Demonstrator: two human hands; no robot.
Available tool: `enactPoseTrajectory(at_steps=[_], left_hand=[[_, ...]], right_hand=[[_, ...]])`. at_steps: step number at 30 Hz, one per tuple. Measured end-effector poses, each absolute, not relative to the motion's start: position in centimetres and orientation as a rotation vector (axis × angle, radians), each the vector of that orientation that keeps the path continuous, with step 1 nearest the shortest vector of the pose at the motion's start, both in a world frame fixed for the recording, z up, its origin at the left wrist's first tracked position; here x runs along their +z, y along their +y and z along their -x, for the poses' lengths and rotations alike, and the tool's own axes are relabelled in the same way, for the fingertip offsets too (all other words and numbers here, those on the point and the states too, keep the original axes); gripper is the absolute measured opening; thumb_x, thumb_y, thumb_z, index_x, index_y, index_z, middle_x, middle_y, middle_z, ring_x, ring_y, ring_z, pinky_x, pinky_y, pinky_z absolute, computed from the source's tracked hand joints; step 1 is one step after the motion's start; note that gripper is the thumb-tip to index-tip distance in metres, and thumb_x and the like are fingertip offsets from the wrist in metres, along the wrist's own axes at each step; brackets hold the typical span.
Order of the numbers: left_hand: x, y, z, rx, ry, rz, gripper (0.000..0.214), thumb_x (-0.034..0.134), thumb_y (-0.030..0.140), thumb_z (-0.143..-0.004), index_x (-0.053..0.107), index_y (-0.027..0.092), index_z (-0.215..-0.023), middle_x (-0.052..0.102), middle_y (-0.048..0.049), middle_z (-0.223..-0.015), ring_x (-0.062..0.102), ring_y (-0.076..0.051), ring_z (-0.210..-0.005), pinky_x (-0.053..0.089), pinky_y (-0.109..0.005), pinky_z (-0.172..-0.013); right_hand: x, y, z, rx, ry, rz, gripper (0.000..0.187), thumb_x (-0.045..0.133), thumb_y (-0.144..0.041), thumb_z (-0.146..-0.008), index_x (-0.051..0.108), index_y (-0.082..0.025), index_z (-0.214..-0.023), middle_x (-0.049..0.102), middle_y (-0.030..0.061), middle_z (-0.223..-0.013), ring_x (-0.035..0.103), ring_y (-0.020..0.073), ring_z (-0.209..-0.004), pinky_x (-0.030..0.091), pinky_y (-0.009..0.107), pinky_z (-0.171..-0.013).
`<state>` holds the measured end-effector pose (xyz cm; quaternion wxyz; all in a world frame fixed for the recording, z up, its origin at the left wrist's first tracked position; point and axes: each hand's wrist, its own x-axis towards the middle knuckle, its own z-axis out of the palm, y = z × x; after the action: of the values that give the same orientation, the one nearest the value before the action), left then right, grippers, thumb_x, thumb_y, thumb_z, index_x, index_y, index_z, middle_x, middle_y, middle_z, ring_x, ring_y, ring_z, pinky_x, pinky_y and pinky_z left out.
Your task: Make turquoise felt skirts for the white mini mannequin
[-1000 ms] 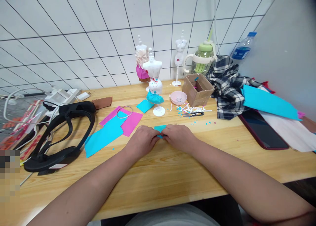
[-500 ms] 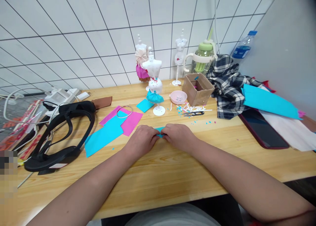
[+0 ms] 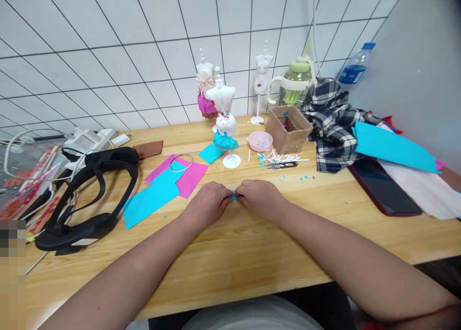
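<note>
Between my two hands is a small piece of blue paper (image 3: 234,195), mostly hidden by the fingers. My left hand (image 3: 211,201) pinches its left end, and my right hand (image 3: 259,199) pinches the right end, thumbs and fingertips almost meeting. Just beyond stands a white mini dress form (image 3: 224,102) with a blue gathered skirt (image 3: 225,141) around its lower part. A blue square (image 3: 211,153) lies beside its base. To the left, larger blue sheets (image 3: 151,202) overlap pink sheets (image 3: 194,176), with a ring of wire (image 3: 181,163) on top.
Thread snips (image 3: 284,165) lie by paper scraps, a pink dish (image 3: 260,141) and a cardboard box (image 3: 289,130). Two more dress forms and a green-lidded cup (image 3: 297,82) stand behind. A black headset strap (image 3: 93,195) sits left; a phone (image 3: 385,188) and plaid cloth (image 3: 331,123) lie right.
Less of the blue paper shows between my fingers, and my fingertips are slightly closer together. Both hands stay at the same spot on the table.
</note>
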<state>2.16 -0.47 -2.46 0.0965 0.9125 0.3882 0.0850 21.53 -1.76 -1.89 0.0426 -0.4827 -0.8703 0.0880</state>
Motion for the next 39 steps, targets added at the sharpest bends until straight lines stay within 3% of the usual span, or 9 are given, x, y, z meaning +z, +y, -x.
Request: enactPoseTrajectory(at_steps=[9,14,19,24,30,39], left_hand=[[-2.0,-0.4,-2.2,0.278,1.054,-2.755,0.024,0.046,0.020,-0.091,0.071,0.020,-0.092,0.070,-0.0068,-0.086,0.061,-0.021,-0.087,0.046,-0.036,-0.081],[-2.0,-0.5,-2.3,0.266,1.167,-2.700,0.023,0.048,0.021,-0.090,0.067,0.022,-0.104,0.071,-0.0060,-0.089,0.062,-0.022,-0.087,0.046,-0.036,-0.078],[-1.9,-0.4,-2.2,0.241,1.186,-2.715,0.019,0.050,0.022,-0.089,0.068,0.018,-0.090,0.067,-0.0072,-0.087,0.060,-0.022,-0.086,0.045,-0.036,-0.079],[-1.6,-0.4,-2.3,0.217,1.210,-2.778,0.020,0.048,0.022,-0.090,0.068,0.018,-0.088,0.067,-0.0068,-0.086,0.059,-0.022,-0.085,0.043,-0.036,-0.078],[-1.4,-0.8,-2.5,0.244,1.199,-2.887,0.020,0.048,0.024,-0.091,0.068,0.018,-0.089,0.067,-0.0064,-0.085,0.058,-0.023,-0.086,0.041,-0.038,-0.079],[-1.0,-1.1,-2.6,0.316,1.159,-3.024,0.022,0.045,0.019,-0.091,0.067,0.019,-0.090,0.067,-0.0066,-0.087,0.057,-0.021,-0.086,0.038,-0.042,-0.091]], right_hand=[[-1.7,-1.8,-21.6,0.293,-2.637,1.455,0.016,0.049,-0.024,-0.092,0.065,-0.022,-0.095,0.067,0.0036,-0.089,0.062,0.0173,-0.082,0.036,0.026,-0.065],[-1.4,-1.8,-21.5,0.334,-2.635,1.508,0.019,0.049,-0.028,-0.093,0.067,-0.022,-0.095,0.067,0.0043,-0.091,0.063,0.0182,-0.085,0.038,0.026,-0.067],[-1.4,-1.8,-21.6,0.325,-2.639,1.467,0.020,0.049,-0.027,-0.093,0.068,-0.023,-0.093,0.065,0.0042,-0.091,0.061,0.0169,-0.085,0.038,0.026,-0.067],[-1.4,-2.0,-21.7,0.305,-2.612,1.445,0.019,0.050,-0.026,-0.092,0.069,-0.022,-0.092,0.063,0.0040,-0.090,0.058,0.0171,-0.084,0.037,0.027,-0.068],[-0.8,-2.4,-21.4,0.224,-2.492,1.393,0.027,0.061,-0.041,-0.084,0.069,-0.021,-0.101,0.063,0.0070,-0.109,0.050,0.0232,-0.101,0.036,0.034,-0.081],[-1.1,-2.2,-21.4,0.227,-2.505,1.386,0.016,0.060,-0.032,-0.088,0.074,-0.025,-0.090,0.066,0.0029,-0.113,0.049,0.0218,-0.104,0.029,0.036,-0.080]])
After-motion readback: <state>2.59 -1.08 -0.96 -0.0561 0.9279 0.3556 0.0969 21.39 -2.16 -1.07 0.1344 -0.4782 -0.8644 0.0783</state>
